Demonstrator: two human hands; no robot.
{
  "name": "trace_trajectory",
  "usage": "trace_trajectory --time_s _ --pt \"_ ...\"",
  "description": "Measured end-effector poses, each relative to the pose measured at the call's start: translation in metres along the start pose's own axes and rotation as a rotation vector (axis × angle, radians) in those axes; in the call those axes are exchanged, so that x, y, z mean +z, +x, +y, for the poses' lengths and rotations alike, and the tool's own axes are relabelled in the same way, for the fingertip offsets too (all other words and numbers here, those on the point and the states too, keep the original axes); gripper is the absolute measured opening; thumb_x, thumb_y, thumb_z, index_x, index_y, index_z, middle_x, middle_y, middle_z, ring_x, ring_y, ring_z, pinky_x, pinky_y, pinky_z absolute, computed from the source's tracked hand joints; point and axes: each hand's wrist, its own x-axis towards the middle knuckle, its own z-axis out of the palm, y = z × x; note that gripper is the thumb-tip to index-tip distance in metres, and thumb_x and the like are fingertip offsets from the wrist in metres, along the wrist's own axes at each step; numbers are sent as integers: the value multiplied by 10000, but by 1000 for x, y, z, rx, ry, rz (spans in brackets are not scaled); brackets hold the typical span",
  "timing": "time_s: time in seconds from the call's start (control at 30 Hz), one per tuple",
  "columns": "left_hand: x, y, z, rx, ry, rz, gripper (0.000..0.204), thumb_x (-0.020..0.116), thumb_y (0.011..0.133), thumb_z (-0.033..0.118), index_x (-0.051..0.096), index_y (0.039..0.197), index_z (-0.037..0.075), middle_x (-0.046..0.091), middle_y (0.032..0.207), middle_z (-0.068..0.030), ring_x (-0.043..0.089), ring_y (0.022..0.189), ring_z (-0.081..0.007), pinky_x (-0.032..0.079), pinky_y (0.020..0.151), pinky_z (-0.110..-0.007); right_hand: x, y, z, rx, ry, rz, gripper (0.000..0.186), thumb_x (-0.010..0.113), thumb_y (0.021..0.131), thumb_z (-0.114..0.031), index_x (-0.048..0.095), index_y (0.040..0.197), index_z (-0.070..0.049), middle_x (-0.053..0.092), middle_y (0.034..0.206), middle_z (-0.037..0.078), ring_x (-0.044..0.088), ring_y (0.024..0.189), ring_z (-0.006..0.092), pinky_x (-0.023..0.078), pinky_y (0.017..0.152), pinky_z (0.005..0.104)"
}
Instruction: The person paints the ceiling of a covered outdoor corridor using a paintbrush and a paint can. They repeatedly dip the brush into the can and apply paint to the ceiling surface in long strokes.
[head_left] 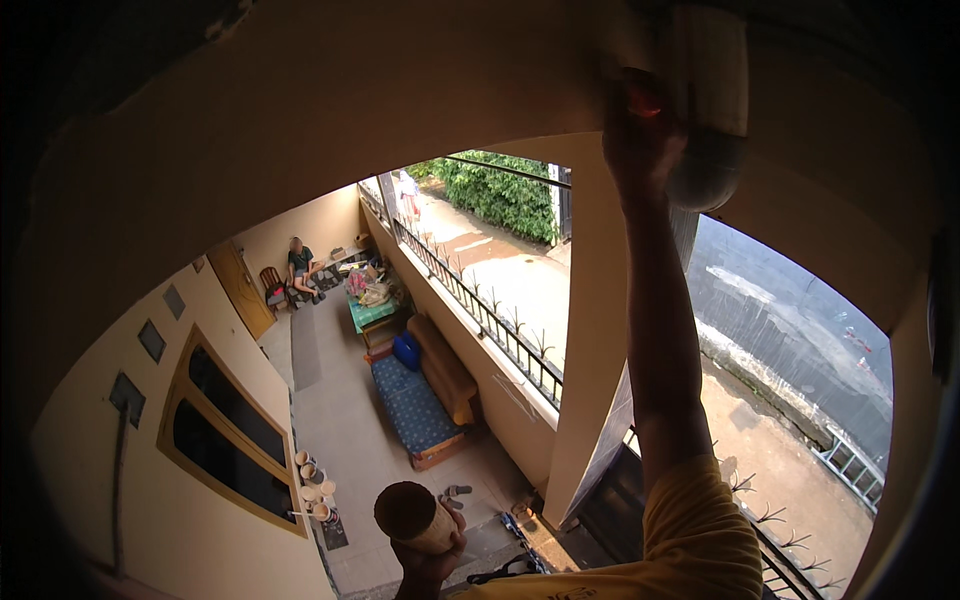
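Down low at the bottom of the view, there's the round pale container (438,534), tipped a little so its dark brown mouth faces up, and the left hand (428,564) has it: fingers curled around the side, closed firmly against the wall, no gap to speak of. And high up, the right hand (645,148) is at full stretch overhead, right beside the pale pipe (712,75) with its rounded grey end (706,172); a small red patch (642,97) glows at the fingers, which look bent, but it's dark and blurred up there, so how far they are open, what they grip and whether they touch the pipe, I cannot tell. A yellow sleeve (697,515) wraps that raised arm's upper part. Past the container now, on the floor to the left, a cluster of pale tubs (315,487) sits against the wall beneath the dark-paned window (228,425). Farther along, the blue patterned daybed (410,405) carries a bright blue bundle (406,349), and just beyond it comes a green-topped table (372,317) piled with bags. At the far end a person (301,262) sits near the wooden door (240,290). Over on the right, a spiked black fence (480,312) tops the low wall, the green hedge (495,195) stands across the sunlit path, and a ladder (853,468) lies along the foot of the grey wall (800,310).
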Motion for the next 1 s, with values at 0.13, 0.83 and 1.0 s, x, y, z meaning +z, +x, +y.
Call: trace_trajectory --time_s 0.13,0.83,1.0 --pt "-3 1 -2 27 -22 18 564 729 760 478 630 1237 195 592 1236 -39 514 1195 -251 534 866 -433 0 -30 -64 -238 116 -179 224 774 767 36 722 943 -92 737 935 83 718 875 235 569 747 314" --pt "-3 0 -2 21 9 1 527 705 787 475 638 1224 188 607 1232 -61 534 1182 -261 544 856 -435 -24 -26 -84 269 667 60 167 761 799 67 721 941 -10 721 1058 108 705 917 187 578 793 298" --pt "8 -7 -3 41 -51 36 515 697 788 480 646 1211 188 616 1217 -62 544 1164 -267 545 840 -436 0 -2 15 253 308 165 192 713 820 69 732 990 -19 711 1047 73 689 953 158 565 820 281"
